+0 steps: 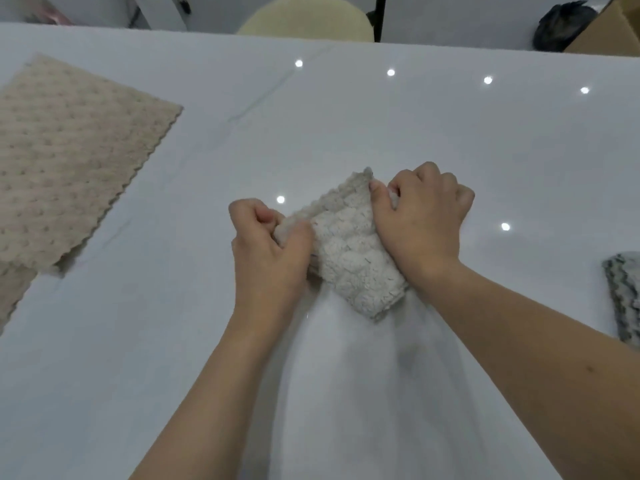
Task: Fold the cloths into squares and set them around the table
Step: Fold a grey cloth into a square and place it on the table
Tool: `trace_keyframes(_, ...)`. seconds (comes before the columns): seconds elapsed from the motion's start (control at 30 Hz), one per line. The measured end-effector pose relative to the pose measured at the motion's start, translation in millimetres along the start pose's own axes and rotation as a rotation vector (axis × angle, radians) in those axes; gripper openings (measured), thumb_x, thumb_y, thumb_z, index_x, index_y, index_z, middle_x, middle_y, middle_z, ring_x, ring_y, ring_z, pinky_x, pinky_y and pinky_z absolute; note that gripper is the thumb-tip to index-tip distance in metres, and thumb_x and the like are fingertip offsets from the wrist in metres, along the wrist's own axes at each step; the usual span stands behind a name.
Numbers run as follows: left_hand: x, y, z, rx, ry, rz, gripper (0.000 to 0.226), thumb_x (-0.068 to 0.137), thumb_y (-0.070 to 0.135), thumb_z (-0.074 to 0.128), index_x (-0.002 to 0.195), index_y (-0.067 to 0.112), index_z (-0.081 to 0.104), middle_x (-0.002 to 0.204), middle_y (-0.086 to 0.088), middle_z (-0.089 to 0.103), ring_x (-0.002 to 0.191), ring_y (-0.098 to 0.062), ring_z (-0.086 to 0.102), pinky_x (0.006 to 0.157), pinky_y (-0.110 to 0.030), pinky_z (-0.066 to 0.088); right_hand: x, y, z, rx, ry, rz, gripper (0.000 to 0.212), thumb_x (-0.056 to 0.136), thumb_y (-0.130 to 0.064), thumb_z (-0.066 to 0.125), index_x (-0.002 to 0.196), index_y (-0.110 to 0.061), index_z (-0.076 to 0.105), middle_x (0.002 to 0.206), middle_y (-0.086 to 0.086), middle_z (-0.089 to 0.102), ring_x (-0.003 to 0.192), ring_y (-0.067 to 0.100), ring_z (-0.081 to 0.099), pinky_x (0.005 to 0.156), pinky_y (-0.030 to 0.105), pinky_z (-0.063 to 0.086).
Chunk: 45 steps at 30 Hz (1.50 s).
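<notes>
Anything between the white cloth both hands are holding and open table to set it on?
Nothing visible. Left hand and right hand grip the white cloth directly; bare table lies beyond it. The beige cloth and grey cloth sit off to the sides.

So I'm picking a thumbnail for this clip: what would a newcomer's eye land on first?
First, the two bare hands at centre, the left hand and right hand both gripping a small fluffy cream cloth folded on the white table. Next, the large beige dimpled cloth lying flat at the left edge, then a grey fuzzy cloth cut off at the right.
</notes>
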State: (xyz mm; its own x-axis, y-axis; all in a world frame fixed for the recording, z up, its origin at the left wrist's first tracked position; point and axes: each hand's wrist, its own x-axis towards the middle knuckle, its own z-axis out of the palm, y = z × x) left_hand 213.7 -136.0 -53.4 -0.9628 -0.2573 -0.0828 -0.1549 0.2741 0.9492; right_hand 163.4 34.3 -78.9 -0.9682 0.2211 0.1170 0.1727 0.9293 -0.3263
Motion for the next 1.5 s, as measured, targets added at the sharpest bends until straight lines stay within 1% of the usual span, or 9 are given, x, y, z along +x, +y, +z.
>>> trace_keyframes(0.1,-11.9,5.1,3.9,-0.079,0.115,-0.034,0.025,0.087,0.023,0.051,0.091,0.025,0.027,0.069,0.014,0.038,0.057,-0.002,0.036,0.055,-0.013,0.035,-0.5,0.0,-1.1,0.017,-0.011,-0.026,0.038,0.097,-0.047,0.038,0.079,-0.022,0.060,0.094,-0.004,0.049,0.093,0.022,0.044,0.090,0.038,0.024)
trace_keyframes(0.3,25.3,12.7,-30.4,-0.040,0.394,-0.204,0.030,0.076,0.045,0.052,0.085,0.031,0.028,0.083,0.009,0.035,0.071,-0.011,0.037,0.072,-0.037,0.034,1.6,1.2,-1.0,0.010,-0.016,-0.039,0.035,0.098,-0.040,0.037,0.081,-0.020,0.060,0.091,-0.004,0.043,0.091,0.023,0.044,0.089,0.040,0.026)
trace_keyframes(0.37,12.3,15.9,-36.8,0.058,0.259,-0.104,0.027,0.075,0.043,0.052,0.089,0.035,0.031,0.087,0.009,0.034,0.076,-0.012,0.036,0.074,-0.036,0.034,2.4,1.2,-1.0,0.007,-0.015,-0.038,0.035,0.098,-0.039,0.038,0.083,-0.019,0.061,0.091,-0.003,0.043,0.092,0.024,0.045,0.089,0.040,0.026)
trace_keyframes(0.47,-38.5,18.5,-11.1,0.384,-0.148,0.227,0.040,0.075,0.047,0.059,0.109,0.033,0.044,0.103,0.005,0.039,0.096,-0.017,0.039,0.087,-0.025,0.035,2.6,0.7,-1.0,0.021,-0.009,-0.034,0.035,0.098,-0.040,0.039,0.084,-0.018,0.063,0.095,0.001,0.050,0.094,0.026,0.046,0.089,0.040,0.025)
trace_keyframes(0.57,-66.7,0.0,17.2,0.627,-0.182,0.433,0.055,0.070,0.054,0.067,0.110,0.017,0.060,0.116,0.000,0.048,0.110,-0.022,0.042,0.101,-0.036,0.035,2.7,1.4,-0.4,0.019,-0.003,-0.029,0.034,0.097,-0.040,0.040,0.083,-0.018,0.063,0.097,0.002,0.052,0.096,0.027,0.046,0.089,0.040,0.025)
trace_keyframes(0.73,-67.5,-11.8,31.6,0.790,-0.066,0.401,0.044,0.065,0.032,0.065,0.105,0.012,0.065,0.117,-0.009,0.054,0.111,-0.027,0.041,0.098,-0.060,0.036,3.1,1.2,1.4,0.048,0.013,-0.016,0.034,0.096,-0.041,0.040,0.084,-0.019,0.063,0.099,0.001,0.054,0.099,0.025,0.047,0.092,0.040,0.026)
trace_keyframes(0.93,-67.8,-6.7,41.7,0.882,-0.046,0.327,0.037,0.066,0.026,0.062,0.101,0.012,0.065,0.116,-0.010,0.057,0.107,-0.033,0.050,0.096,-0.061,0.038,4.2,1.0,2.1,0.051,0.014,0.001,0.033,0.096,-0.042,0.041,0.082,-0.020,0.061,0.099,0.001,0.054,0.099,0.025,0.047,0.094,0.040,0.026)
trace_keyframes(1.33,-62.7,9.3,34.0,0.984,-0.324,0.153,0.061,0.072,0.033,0.029,0.123,0.011,0.053,0.144,-0.005,0.041,0.137,-0.028,0.034,0.104,-0.073,0.024,4.0,-1.1,1.2,0.062,0.018,0.019,0.029,0.096,-0.040,0.042,0.074,-0.024,0.048,0.093,0.000,0.051,0.096,0.027,0.048,0.092,0.041,0.027)
trace_keyframes(1.5,-83.2,8.5,12.5,1.014,-0.543,0.101,0.087,0.067,0.041,0.034,0.152,0.023,0.023,0.164,0.002,0.009,0.152,-0.024,0.003,0.107,-0.077,0.007,4.5,-0.8,3.1,0.064,0.027,0.015,0.030,0.096,-0.041,0.042,0.072,-0.024,0.049,0.089,-0.002,0.049,0.093,0.025,0.047,0.090,0.040,0.028)
